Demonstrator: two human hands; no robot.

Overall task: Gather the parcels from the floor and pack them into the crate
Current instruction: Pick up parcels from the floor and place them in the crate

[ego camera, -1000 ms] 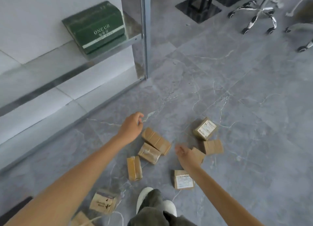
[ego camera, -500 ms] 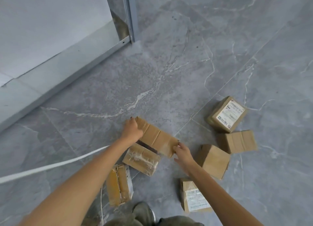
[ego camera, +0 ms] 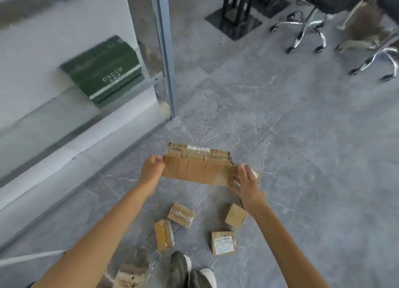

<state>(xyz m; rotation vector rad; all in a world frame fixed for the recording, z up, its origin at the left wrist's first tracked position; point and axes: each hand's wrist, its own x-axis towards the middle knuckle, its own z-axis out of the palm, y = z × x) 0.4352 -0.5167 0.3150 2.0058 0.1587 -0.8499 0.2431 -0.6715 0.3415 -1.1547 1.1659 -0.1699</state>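
Now I hold the long parcel (ego camera: 197,169) at mid-frame, my left hand (ego camera: 152,171) gripping its left end, my right hand (ego camera: 245,185) pressing straight fingers against its right end.

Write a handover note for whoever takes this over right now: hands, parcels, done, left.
Hands: left hand grips the left end of the long parcel; right hand supports its right end, fingers fairly straight. It is off the floor.
On the floor by the shoes: taped parcel, yellow parcel, plain parcel, labelled parcel, cut-off parcel at the bottom edge. A half-hidden parcel shows behind the right hand.
Done: crate not in view, nothing visibly packed.
Left: take this one to the crate, gather the rest.
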